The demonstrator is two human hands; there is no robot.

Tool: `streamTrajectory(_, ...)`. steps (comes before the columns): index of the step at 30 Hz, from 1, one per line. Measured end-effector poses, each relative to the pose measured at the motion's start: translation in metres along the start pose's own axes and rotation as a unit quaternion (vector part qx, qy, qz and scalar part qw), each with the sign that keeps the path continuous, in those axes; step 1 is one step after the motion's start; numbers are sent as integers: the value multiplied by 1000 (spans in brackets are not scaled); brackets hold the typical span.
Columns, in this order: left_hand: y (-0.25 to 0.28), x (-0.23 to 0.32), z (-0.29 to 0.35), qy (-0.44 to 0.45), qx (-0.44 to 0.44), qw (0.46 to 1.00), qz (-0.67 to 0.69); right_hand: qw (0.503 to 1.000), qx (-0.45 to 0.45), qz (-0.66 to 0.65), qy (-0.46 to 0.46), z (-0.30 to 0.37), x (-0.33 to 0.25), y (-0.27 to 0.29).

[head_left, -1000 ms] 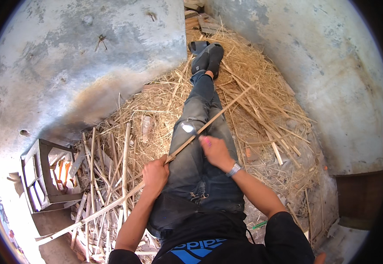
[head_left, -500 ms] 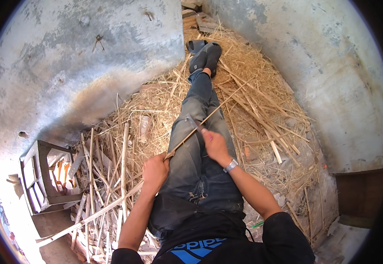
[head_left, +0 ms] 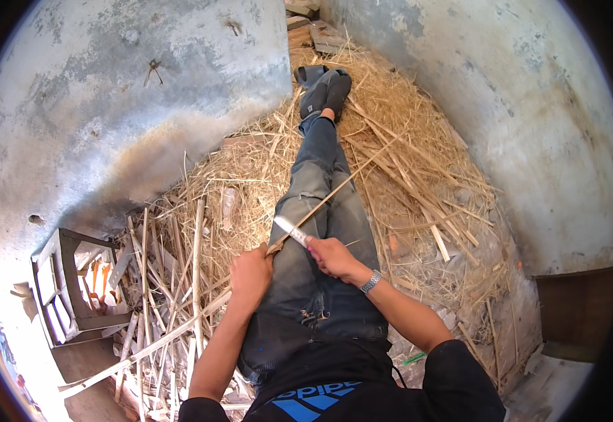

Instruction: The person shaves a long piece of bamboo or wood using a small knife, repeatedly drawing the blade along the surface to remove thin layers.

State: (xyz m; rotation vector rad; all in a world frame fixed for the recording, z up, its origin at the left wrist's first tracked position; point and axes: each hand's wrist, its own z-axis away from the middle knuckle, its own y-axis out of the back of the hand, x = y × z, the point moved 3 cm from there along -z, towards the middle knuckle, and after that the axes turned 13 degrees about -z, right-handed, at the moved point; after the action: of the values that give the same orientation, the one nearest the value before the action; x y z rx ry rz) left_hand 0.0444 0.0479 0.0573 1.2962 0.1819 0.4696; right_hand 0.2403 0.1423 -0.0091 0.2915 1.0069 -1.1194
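Across my thighs lies a long, thin bamboo strip [head_left: 334, 193], running from the far right down to the near left. My left hand [head_left: 251, 273] is closed round it beside my left thigh, with the fingers partly hidden. My right hand [head_left: 334, 258] grips the handle of a knife [head_left: 292, 230]. Its pale blade crosses the strip just beyond my left hand and seems to touch it. A thin shaving curls near the right hand. The strip's near part passes behind the left forearm toward the lower left.
My outstretched legs [head_left: 313, 165] rest on a floor strewn with shavings [head_left: 405, 105]. Split bamboo pieces [head_left: 197, 274] pile up at left, near a dark open frame [head_left: 74, 288]. More strips [head_left: 419, 190] lie at right. Grey walls [head_left: 489, 126] stand on both sides.
My right hand and the knife have moved back along the strip toward my left hand. The left hand has stayed almost in place, holding the strip.
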Motion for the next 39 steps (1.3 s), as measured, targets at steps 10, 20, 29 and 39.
streamTrajectory(10, -16, 3, -1, -12, 35, 997, -69, 948, 35, 196, 250, -11, -48, -24)
streamTrajectory(20, -15, -3, -3, 6, 7, 998, 55, 929, -61, 199, 308, 26, -52, -64)
streamTrajectory(29, -11, -8, 2, -15, 13, 988, 150, 948, -39, 151, 277, 32, -51, -55)
streamTrajectory(39, -23, -31, 25, -62, 14, 989, 132, 971, -21, -22, 236, 0, -47, -17)
